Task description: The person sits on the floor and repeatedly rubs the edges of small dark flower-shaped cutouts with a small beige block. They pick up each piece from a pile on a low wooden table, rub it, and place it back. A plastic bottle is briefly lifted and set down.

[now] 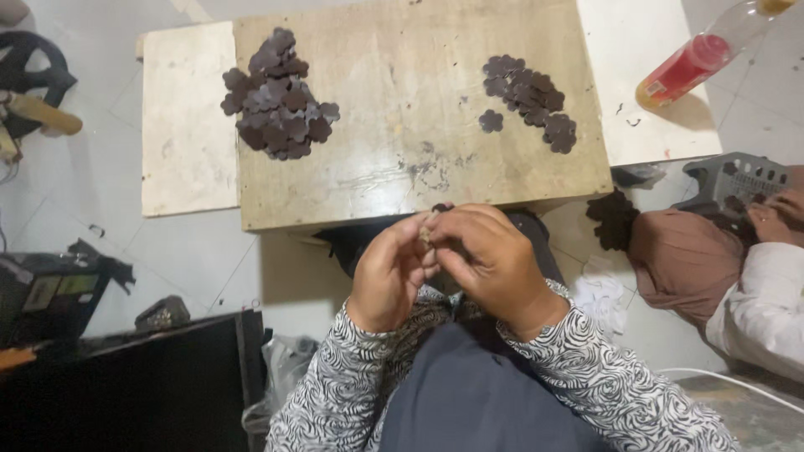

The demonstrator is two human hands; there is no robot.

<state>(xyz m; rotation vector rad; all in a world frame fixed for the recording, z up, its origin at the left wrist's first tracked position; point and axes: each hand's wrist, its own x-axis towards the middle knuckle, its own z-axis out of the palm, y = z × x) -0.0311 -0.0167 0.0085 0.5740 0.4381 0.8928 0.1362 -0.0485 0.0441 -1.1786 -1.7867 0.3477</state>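
1. Left hand (389, 272) and right hand (490, 255), centre of frame, meet fingertip to fingertip; both grips pinched narrow on one small dark flower-shaped piece (437, 209), mostly hidden between them, just below the table edge.
2. Large pile (276, 96) of the same dark pieces, upper left of the wooden table (402, 159); smaller pile (529, 96) upper right, with one single piece (491, 121) lying apart beside it.
3. Progress, as judged: two heaps sorted or stocked, one piece in work; which heap is finished cannot be told.
4. Surroundings: pale tiled floor; red-filled bottle (691, 63), upper right; another person's sleeve (762, 310) and grey basket (737, 180), right edge.
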